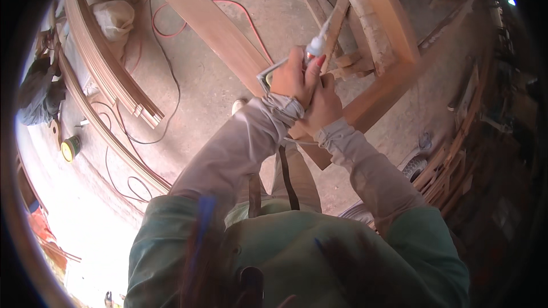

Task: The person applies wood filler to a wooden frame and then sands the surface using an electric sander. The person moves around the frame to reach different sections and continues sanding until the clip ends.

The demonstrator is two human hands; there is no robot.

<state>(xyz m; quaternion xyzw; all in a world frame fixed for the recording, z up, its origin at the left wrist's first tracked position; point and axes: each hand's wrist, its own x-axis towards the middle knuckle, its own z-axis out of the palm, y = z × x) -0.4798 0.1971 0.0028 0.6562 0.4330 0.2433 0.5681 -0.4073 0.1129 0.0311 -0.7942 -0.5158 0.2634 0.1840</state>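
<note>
A caulking gun with a pale cap and a long tapered white nozzle is in my hands, its tip pointing away and to the right. My left hand is closed round its body, thumb near the base of the nozzle. A bent grey metal part of the gun sticks out left of the knuckles. Closed just below and to the right, my right hand grips the gun too; its fingers are partly hidden. Beneath the hands a wooden board meets other wood at a corner.
A wide plank slants in from the far left. Long mouldings lie at left beside a white sack. A red hose and dark cables run over the concrete floor. A round yellow-green tin stands far left.
</note>
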